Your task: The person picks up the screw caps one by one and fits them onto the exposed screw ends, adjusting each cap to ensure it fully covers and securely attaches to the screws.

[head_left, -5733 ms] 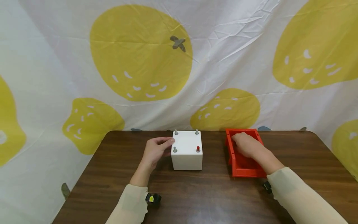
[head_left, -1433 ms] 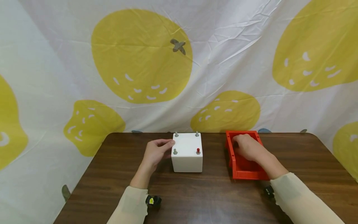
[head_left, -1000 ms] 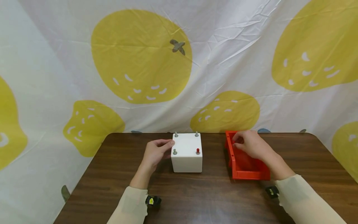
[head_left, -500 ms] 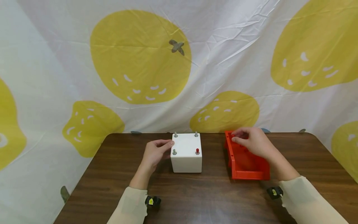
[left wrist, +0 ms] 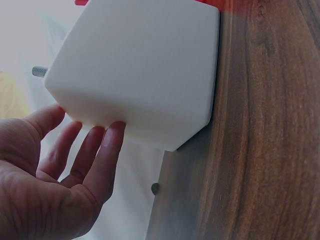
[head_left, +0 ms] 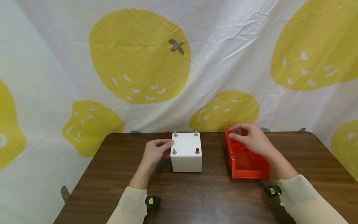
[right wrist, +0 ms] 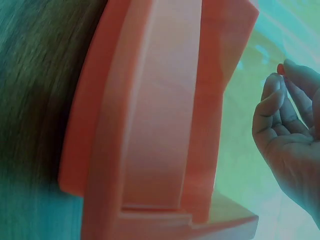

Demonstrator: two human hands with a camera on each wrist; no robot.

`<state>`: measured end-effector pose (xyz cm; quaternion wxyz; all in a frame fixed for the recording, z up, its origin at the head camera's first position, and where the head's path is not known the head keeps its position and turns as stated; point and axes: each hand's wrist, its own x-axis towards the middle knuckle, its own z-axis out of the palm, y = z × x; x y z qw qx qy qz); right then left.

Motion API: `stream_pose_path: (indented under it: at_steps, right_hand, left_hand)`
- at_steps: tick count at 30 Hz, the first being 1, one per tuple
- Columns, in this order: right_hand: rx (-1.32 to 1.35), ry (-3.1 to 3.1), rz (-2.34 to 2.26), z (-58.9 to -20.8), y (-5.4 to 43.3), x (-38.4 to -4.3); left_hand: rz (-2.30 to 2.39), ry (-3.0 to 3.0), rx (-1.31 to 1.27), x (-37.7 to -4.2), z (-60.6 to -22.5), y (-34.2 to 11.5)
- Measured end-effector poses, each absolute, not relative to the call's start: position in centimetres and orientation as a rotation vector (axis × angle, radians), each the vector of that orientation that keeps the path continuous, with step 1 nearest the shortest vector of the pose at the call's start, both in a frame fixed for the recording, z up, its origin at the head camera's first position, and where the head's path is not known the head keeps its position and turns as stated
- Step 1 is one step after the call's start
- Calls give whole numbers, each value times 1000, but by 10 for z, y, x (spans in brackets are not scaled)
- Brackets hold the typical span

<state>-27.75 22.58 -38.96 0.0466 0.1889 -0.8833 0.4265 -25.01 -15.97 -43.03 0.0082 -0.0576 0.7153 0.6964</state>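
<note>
A white block (head_left: 185,161) stands on the table, with bare metal threaded studs (head_left: 174,151) at three top corners. A small red cap (head_left: 197,150) sits on the stud at its near right corner. My left hand (head_left: 156,152) rests its thumb and fingertips against the block's left side; the left wrist view shows the fingers (left wrist: 107,150) only lightly bent. My right hand (head_left: 253,140) is raised over the red bin (head_left: 249,174), pinching another small red cap (right wrist: 280,69) between thumb and fingertips.
A few small red pieces (head_left: 241,145) lie inside the bin, partly hidden by the right hand. The bin stands to the right of the block on the brown wooden table (head_left: 212,199). A fruit-patterned cloth (head_left: 212,77) hangs behind the table's back edge.
My right hand has come up out of the red bin, and a red cap now shows between its fingertips. The left hand and the white block have stayed in place.
</note>
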Motion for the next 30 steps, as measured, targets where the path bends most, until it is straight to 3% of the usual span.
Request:
stream_pose_path:
  at_steps: [30]
  right_hand:
    - [622, -2634, 1433, -387, 186, -285]
  left_hand:
    - [2181, 2222, -173, -249, -429, -160]
